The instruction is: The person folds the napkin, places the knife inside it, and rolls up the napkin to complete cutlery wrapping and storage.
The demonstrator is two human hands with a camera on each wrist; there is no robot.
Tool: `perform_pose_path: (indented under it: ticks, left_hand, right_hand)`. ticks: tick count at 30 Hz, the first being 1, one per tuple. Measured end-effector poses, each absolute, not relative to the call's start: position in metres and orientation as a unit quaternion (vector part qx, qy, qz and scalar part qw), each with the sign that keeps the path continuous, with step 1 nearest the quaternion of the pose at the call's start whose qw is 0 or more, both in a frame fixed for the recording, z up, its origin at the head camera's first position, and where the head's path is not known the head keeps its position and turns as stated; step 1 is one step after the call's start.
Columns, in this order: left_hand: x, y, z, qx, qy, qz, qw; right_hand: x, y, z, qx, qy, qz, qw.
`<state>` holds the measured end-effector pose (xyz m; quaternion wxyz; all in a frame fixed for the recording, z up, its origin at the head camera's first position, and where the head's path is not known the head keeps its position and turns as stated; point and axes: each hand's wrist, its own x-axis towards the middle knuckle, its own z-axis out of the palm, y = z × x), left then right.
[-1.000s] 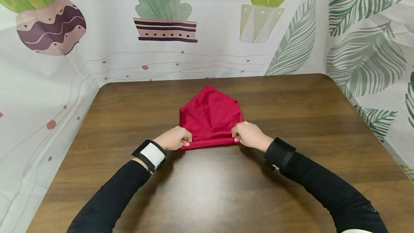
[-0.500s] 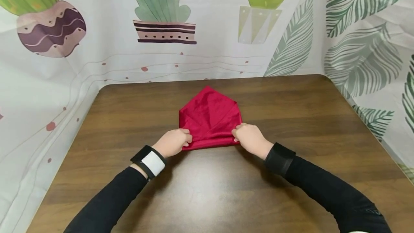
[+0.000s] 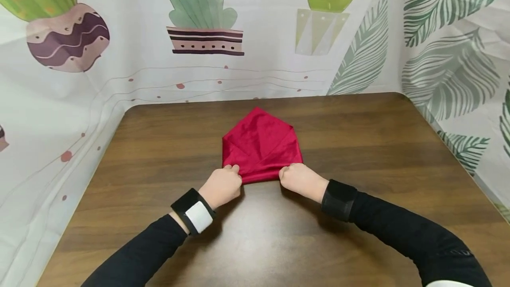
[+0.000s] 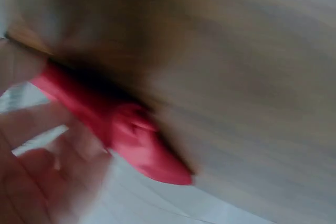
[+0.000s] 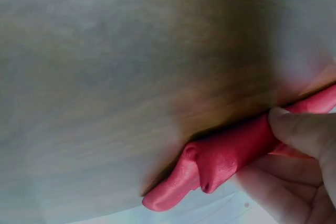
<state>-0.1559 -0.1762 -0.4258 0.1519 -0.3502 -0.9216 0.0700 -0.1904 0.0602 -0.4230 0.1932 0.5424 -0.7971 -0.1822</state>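
Note:
A shiny red cloth (image 3: 263, 145) lies folded on the wooden table, with a pointed far end and a rolled strip along its near edge. My left hand (image 3: 223, 186) grips the near edge by its left corner, fingers bent over it. Thumb and fingers appear on either side of the red roll (image 4: 142, 148) in the blurred left wrist view. Towards the right end of that edge, my right hand (image 3: 303, 182) pinches the roll. The right wrist view shows the thumb against the cloth (image 5: 231, 153), with the fingers behind it.
The brown wooden table (image 3: 167, 136) has rounded far corners. Behind it hangs a white curtain (image 3: 271, 56) printed with cacti and leaves. Both wrists wear black straps, the left one (image 3: 193, 211) bearing a white patch.
Both hands have shifted along the near edge towards each other and slightly nearer to me. The right corner of the cloth now shows beyond the right hand. The cloth stays in place.

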Motion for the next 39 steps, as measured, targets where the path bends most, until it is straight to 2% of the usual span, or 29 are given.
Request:
perform_pose_path:
  ticks: [8,15,24,31,33,37,39]
  left_hand:
    - [-0.162,-0.159,-0.428,-0.351,-0.919,0.108,0.146]
    - [-0.169,-0.162,-0.429,-0.389,-0.903,0.105,0.151]
    - [-0.183,-0.163,-0.425,-0.388,-0.916,0.073,0.072]
    - [-0.190,-0.157,-0.418,-0.394,-0.914,0.088,0.038]
    - [-0.191,-0.157,-0.416,-0.394,-0.915,0.081,0.018]
    - [-0.194,-0.160,-0.409,-0.379,-0.924,0.051,-0.020]
    - [-0.195,-0.162,-0.406,-0.381,-0.923,0.042,-0.030]
  right_hand:
    - [-0.196,0.063,-0.423,0.532,-0.810,-0.163,0.186]
    - [-0.196,0.060,-0.429,0.514,-0.810,-0.170,0.225]
    - [-0.199,0.054,-0.420,0.491,-0.842,-0.135,0.179]
    - [-0.208,0.052,-0.410,0.488,-0.860,-0.129,0.075]
    - [-0.209,0.050,-0.410,0.482,-0.862,-0.140,0.073]
    - [-0.205,0.048,-0.416,0.476,-0.855,-0.161,0.128]
    - [-0.205,0.047,-0.417,0.476,-0.855,-0.158,0.134]
